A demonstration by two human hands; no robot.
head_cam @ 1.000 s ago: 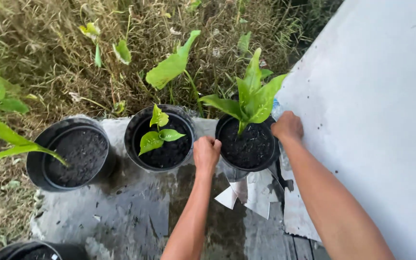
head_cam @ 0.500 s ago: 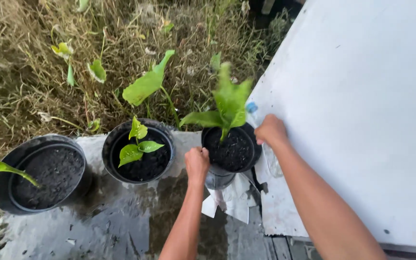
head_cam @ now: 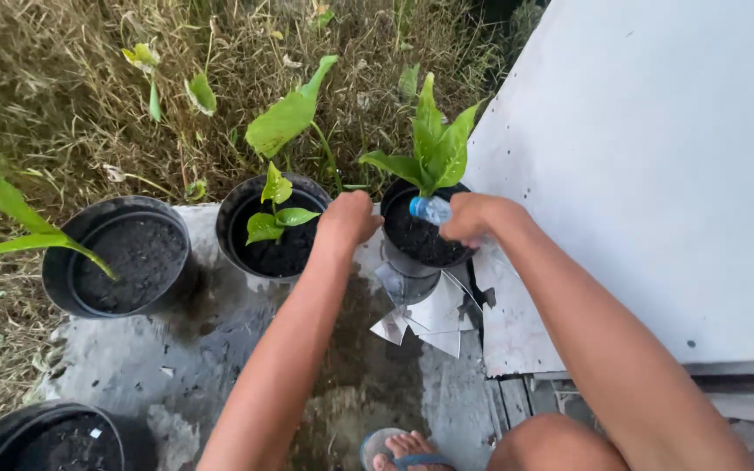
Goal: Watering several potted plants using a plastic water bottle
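One package: a clear plastic bottle [head_cam: 434,210]

Blue-capped, lying tilted over the pot's soil, at 12 o'clock from frame centre, cap pointing toward 9 o'clock.

A small clear bottle [head_cam: 434,210] with a blue cap is seen over a black pot [head_cam: 424,235] of dark soil, from which bright green leaves [head_cam: 434,148] rise. Left of that pot, a second black pot [head_cam: 274,227] is filled with black soil and a light green seedling [head_cam: 276,214]. Further left, a third black pot [head_cam: 119,257] shows grey-black soil. The slab [head_cam: 202,358] beneath is mottled grey with dark wet patches. To the right of the first pot, a pale grey-white board [head_cam: 656,174] is speckled with black dots.
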